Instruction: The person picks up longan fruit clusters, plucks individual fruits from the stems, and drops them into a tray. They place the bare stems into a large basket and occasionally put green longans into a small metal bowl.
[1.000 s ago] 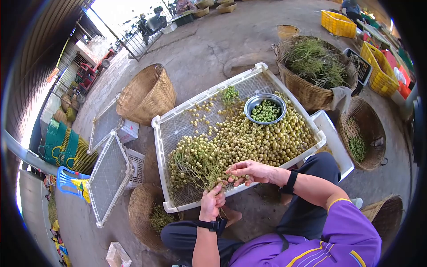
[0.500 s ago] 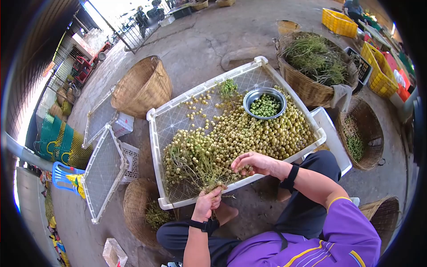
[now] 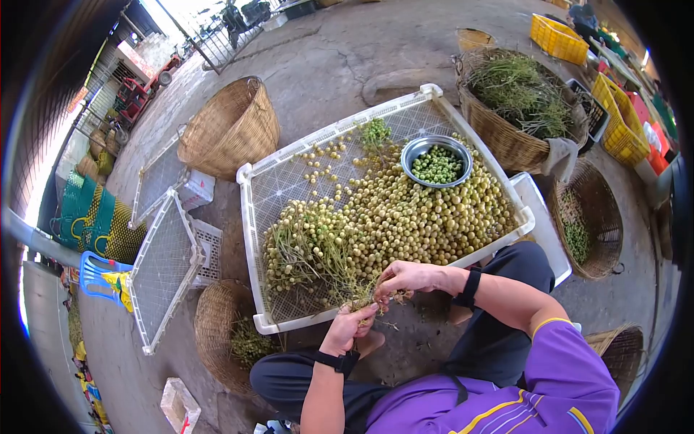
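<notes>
My left hand (image 3: pixel 350 327) is closed on a bunch of thin stems (image 3: pixel 359 298) at the near edge of the white mesh tray (image 3: pixel 249 239). Close beside it, my right hand (image 3: pixel 405 278) has its fingers pinched together at the same stems; whether it grips one of them or a fruit is too small to tell. Many round yellow-brown fruits (image 3: pixel 426 224) cover much of the tray, with a tangle of stemmed fruits (image 3: pixel 303 246) at its left. A steel bowl (image 3: pixel 437 160) of green fruits rests on the tray's far right part.
A tall wicker basket (image 3: pixel 230 130) stands beyond the tray at left, and one heaped with stems (image 3: pixel 499 134) at right. Another basket (image 3: pixel 217 329) is by my left knee, a further one (image 3: pixel 611 231) at far right. Mesh frames (image 3: pixel 168 271) lean at left; yellow crates (image 3: pixel 558 37) stand back right.
My right hand has moved left and down, from over the fruits to the stems by my left hand. My left hand has shifted slightly right with the stems. The view has shifted a little.
</notes>
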The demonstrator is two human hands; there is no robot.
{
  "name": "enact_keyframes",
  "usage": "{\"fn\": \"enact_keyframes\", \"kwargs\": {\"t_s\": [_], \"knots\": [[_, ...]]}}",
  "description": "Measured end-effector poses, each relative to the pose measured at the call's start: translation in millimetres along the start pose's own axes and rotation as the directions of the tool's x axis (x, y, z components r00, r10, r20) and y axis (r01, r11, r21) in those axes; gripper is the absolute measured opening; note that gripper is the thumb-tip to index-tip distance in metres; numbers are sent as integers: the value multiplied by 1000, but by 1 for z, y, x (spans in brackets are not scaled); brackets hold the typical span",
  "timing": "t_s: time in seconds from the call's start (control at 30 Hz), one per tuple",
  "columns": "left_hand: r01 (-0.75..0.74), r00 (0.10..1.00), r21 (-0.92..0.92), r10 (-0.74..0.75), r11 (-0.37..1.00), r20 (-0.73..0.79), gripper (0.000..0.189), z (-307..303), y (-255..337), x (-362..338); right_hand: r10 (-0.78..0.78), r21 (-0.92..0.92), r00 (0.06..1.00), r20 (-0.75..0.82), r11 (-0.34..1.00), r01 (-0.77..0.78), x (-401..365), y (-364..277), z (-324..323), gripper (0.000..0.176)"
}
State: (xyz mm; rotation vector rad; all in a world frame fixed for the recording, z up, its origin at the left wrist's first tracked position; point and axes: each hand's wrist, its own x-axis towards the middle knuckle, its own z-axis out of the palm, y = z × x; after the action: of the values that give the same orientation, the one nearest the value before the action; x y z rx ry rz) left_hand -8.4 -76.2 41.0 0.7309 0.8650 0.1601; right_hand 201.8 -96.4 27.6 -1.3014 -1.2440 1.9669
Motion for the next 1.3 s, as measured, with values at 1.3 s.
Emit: {"fn": "enact_keyframes", "kwargs": {"t_s": [1.3], "knots": [[-464, 862, -192, 391, 865, -322, 34, -105, -22, -37, -18, -432, 779, -627, 840, -328, 101, 1, 29, 58]]}}
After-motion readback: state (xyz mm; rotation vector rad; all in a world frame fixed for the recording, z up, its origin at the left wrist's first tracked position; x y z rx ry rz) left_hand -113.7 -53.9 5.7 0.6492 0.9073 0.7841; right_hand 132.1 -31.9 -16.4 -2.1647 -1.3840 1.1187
